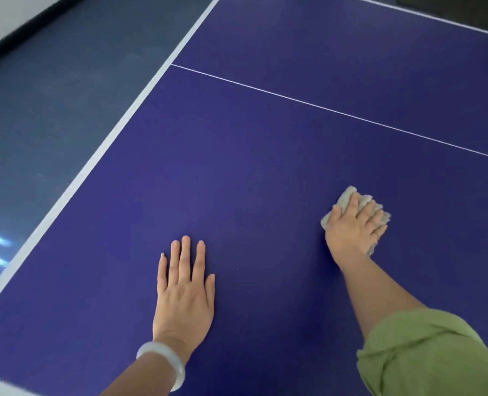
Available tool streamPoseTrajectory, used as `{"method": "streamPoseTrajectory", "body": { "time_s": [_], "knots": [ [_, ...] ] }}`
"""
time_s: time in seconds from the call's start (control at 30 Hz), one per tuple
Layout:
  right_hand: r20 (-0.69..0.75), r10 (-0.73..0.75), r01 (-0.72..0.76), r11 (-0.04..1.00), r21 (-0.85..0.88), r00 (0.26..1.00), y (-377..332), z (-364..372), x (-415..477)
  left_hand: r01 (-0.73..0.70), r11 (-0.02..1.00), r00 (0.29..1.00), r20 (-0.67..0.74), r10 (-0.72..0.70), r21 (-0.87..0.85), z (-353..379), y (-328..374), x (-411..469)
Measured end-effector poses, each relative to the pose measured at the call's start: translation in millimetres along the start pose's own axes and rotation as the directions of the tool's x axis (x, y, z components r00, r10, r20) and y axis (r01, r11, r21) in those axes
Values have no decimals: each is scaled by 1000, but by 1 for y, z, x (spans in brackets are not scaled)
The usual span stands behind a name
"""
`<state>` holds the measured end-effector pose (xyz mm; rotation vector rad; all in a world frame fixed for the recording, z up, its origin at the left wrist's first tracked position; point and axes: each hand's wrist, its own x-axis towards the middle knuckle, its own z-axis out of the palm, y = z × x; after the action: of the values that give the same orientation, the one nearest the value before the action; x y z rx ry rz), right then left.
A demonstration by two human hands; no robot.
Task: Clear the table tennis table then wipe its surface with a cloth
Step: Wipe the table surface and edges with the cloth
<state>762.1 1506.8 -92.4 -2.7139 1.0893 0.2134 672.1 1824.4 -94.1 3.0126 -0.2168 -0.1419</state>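
Observation:
The blue table tennis table fills most of the view, with a thin white centre line crossing it. My right hand presses a crumpled beige cloth onto the surface at the right, its fingers curled over the cloth. My left hand lies flat on the table at the lower middle, fingers straight and together, holding nothing. A pale bangle sits on the left wrist, and a green sleeve covers the right forearm.
The table's white left edge stripe runs diagonally from the bottom left to the top. Beyond it lies dark blue floor. The far white edge line shows at the top right.

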Motion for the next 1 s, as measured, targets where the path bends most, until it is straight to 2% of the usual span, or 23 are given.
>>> {"method": "streamPoseTrajectory", "body": {
  "time_s": [0.03, 0.1, 0.2, 0.3, 0.37, 0.4, 0.43, 0.47, 0.53, 0.6, 0.67, 0.7, 0.73, 0.8, 0.87, 0.93, 1.0],
  "knots": [
    [1, -42, 42, 999, -25, 999, -21, 3, -1, 0, 1000, 1000, 2, 0, 2, -1, 0, 0],
    [-1, -287, 284, 948, -140, 958, -67, 13, -22, 6, 1000, 1000, 0, -6, 4, -2, 0, 0],
    [84, -638, 642, 748, -168, 765, -105, 30, -82, 7, 1000, 1000, 10, -7, 14, -5, -1, 0],
    [137, -799, 809, 564, -168, 586, -80, 40, -141, -6, 1000, 1000, -1, 6, 11, -7, -2, -1],
    [148, -845, 854, 490, -173, 515, -39, 40, -166, -5, 1000, 1000, 15, 5, 6, -8, -2, -1],
    [141, -838, 845, 498, -195, 527, -14, 38, -172, -2, 1000, 1000, 16, 2, -1, -7, -2, -1],
    [128, -802, 804, 546, -236, 583, 11, 35, -174, 2, 1000, 1000, 14, -2, -7, -7, -2, -1],
    [104, -729, 724, 634, -271, 677, 33, 30, -172, 5, 1000, 1000, 12, -5, -8, -7, -2, 0],
    [36, -485, 476, 837, -270, 874, 61, 20, -162, 4, 1000, 1000, 10, -4, 1, -6, -1, 0],
    [24, -242, 242, 949, -204, 970, 53, 20, -156, 7, 1000, 1000, 18, -7, 6, -4, -1, 0],
    [-3, -135, 133, 982, -136, 991, 17, 28, -159, 12, 1000, 1000, 15, -12, 8, -4, -1, -1],
    [-2, -159, 157, 980, -125, 987, -4, 34, -162, 14, 1000, 1000, 12, -14, 11, -4, -1, -1],
    [7, -232, 231, 963, -138, 973, -22, 39, -169, 15, 1000, 1000, 12, -15, 14, -4, 0, -1],
    [29, -441, 439, 881, -179, 897, -42, 46, -187, 14, 1000, 1000, 12, -14, 26, -3, 0, -1],
    [61, -583, 584, 793, -171, 810, -30, 47, -205, 11, 1000, 1000, 10, -12, 29, -2, -1, -1],
    [86, -639, 643, 749, -160, 765, 9, 40, -207, 13, 999, 1000, 8, -13, 30, -3, -1, -1],
    [49, -561, 558, 804, -204, 826, 61, 30, -189, 15, 1000, 1000, 3, -16, 27, -2, 1, -1]
  ]
}}
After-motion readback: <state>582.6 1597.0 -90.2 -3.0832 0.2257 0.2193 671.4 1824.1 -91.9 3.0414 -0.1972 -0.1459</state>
